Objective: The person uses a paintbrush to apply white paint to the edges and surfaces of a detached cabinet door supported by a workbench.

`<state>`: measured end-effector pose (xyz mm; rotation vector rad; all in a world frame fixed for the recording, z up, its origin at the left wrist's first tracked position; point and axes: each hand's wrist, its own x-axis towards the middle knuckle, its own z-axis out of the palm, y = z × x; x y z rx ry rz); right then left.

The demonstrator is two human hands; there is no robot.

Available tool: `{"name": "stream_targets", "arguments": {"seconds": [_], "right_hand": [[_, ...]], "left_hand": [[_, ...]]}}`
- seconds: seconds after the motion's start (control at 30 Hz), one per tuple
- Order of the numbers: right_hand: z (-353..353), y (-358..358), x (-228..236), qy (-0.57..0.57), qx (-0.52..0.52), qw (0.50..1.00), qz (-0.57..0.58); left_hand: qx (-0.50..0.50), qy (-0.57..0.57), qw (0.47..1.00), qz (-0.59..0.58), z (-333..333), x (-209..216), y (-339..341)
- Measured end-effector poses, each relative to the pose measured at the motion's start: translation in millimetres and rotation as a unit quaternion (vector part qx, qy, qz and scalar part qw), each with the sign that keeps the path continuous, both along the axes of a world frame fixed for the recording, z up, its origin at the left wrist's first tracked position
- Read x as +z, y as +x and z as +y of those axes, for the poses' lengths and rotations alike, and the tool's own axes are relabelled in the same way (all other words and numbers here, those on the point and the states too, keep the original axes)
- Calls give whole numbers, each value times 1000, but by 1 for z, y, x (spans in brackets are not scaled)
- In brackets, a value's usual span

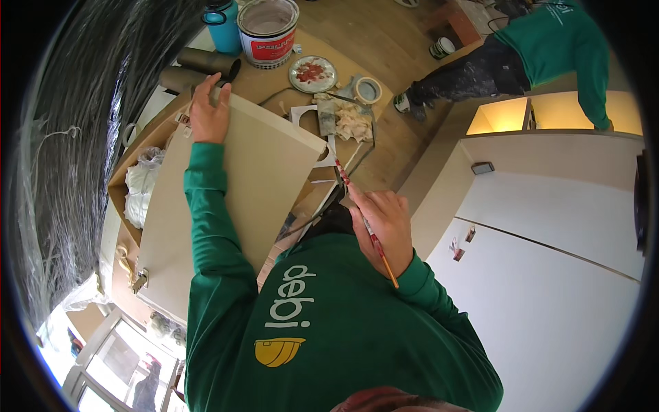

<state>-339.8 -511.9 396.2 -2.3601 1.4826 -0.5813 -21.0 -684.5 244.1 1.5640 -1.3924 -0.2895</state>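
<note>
Steadying the panel point(233, 206) was the left hand point(209, 110): I saw its fingers curled shut over the far edge, thumb on the face. The panel lay flat and tilted across a cardboard box point(120, 185), in front of the chest, with a metal hinge point(141, 278) on its left edge.

1. Grip. The right hand point(384, 223) was closed on a thin brush point(374, 240) in a pen-style pinch, fingers together around the shaft. The tip pointed at the panel's right corner (whether the bristles touched, I could not tell).

2. Step in hand. I judged this to be fine brush work along the panel's right edge, with the left hand acting as a clamp.

3. Next move. In my judgement it called for a light, even stroke along the edge, the left hand holding firm so that the panel would not slide on the box.

4. Materials.
- Panel: beige, matt, smooth, rectangular, stiff.
- Brush: slim, red-streaked shaft, bare wooden end.
- Can point(268, 27): round metal, open, pale content, well beyond the panel.
- Lid point(313, 73): flat disc with red smears, just beside the can.
- Tape roll point(368, 90) and a crumpled rag point(350, 120): near the panel's far right corner.
- Cabinet point(549, 275): white, glossy, to the right.
</note>
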Motion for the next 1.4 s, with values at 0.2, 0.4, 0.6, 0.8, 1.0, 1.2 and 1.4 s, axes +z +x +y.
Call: {"name": "stream_targets", "arguments": {"seconds": [0.2,0.4,0.6,0.8,1.0,1.2,1.4], "right_hand": [[-10,11,-4,-15,5,1000,-4],[-4,0,2,-11,7,1000,-13],[-28,26,-11,-32,39,997,-60],[-47,44,-22,-44,69,990,-115],[-59,55,-28,-53,79,991,-94],[-64,64,-26,-42,71,995,-64],[-66,66,-29,-43,83,995,-39]], "left_hand": [[-9,8,1000,1,-3,-5,4],[-3,10,1000,13,0,0,2],[-1,-1,1000,5,-1,1,1],[3,-13,1000,11,-1,0,3],[-5,-16,1000,23,-2,-2,4],[3,-26,999,24,-2,3,2],[0,-34,999,22,-1,0,3]]}}
